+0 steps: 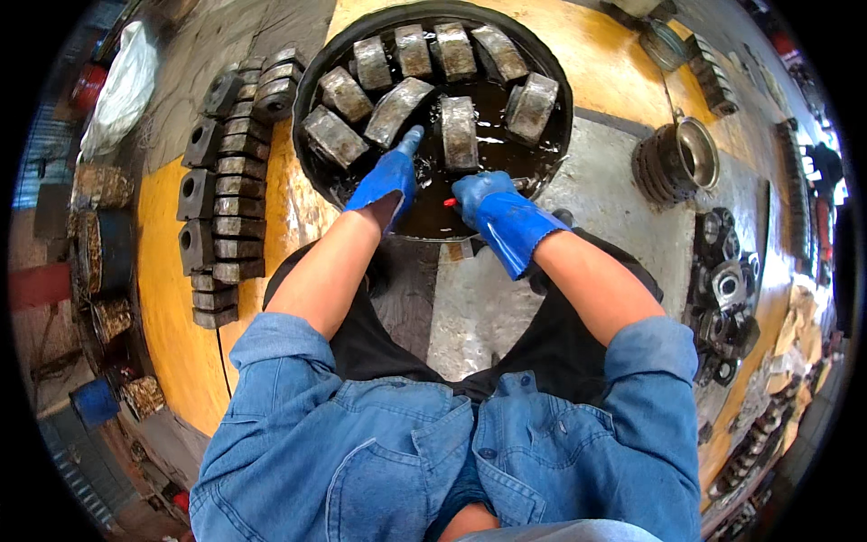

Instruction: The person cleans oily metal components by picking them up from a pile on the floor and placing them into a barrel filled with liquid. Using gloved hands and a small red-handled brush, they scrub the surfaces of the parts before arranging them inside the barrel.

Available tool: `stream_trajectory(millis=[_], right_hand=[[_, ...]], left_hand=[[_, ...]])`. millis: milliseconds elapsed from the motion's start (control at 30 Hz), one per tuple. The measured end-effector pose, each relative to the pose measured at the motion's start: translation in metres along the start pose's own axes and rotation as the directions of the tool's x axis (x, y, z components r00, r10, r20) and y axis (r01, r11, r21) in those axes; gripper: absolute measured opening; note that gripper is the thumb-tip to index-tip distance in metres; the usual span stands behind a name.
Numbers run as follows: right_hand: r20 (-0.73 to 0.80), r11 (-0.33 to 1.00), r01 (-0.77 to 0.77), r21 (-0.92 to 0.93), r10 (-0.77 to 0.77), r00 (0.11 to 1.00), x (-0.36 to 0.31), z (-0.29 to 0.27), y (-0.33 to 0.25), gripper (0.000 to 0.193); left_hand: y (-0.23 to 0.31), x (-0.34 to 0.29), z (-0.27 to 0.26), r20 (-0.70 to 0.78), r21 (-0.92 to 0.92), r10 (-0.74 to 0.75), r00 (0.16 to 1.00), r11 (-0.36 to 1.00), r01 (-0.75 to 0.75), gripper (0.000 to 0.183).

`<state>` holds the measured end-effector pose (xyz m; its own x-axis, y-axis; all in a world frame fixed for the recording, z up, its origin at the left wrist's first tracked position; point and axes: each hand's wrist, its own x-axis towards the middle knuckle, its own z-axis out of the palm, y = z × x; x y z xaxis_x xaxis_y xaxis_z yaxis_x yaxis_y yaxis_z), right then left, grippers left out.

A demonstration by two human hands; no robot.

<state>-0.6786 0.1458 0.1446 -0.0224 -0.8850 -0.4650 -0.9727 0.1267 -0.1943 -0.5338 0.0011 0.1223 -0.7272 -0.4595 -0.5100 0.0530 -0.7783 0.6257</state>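
Note:
Both my hands wear blue rubber gloves and reach over a round black pan [300,99] of dark, oily liquid. My left hand [388,176] is at the near end of a tilted, curved metal block [398,112], its thumb against the block's edge; its other fingers are hidden. Closed in a fist, my right hand [485,193] grips a tool with a red end [450,202]; a short piece sticks out on its other side. Just beyond this fist stands another wet block [459,134]. Several similar blocks [453,51] line the pan's far and side walls.
Rows of dark metal blocks [241,185], some with round holes, stand left of the pan. To the right are stacked metal rings [675,161] and a pile of dark metal parts [725,287]. A white plastic bag [123,90] lies far left. My knees flank the pan's near side.

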Motion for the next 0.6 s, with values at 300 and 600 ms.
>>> stream_trajectory(millis=[300, 600], right_hand=[[0.046, 0.997, -0.061, 0.049, 0.059, 0.997, -0.02, -0.001, 0.009, 0.03], [0.177, 0.988, -0.147, 0.048, 0.137, 0.975, -0.017, -0.006, 0.019, 0.032]], left_hand=[[-0.042, 0.001, 0.034, 0.081, 0.821, 0.082, 0.993, 0.559, -0.113, 0.052], [-0.051, 0.03, 0.056, -0.127, 0.761, 0.166, 0.978, 0.649, -0.011, 0.054]])
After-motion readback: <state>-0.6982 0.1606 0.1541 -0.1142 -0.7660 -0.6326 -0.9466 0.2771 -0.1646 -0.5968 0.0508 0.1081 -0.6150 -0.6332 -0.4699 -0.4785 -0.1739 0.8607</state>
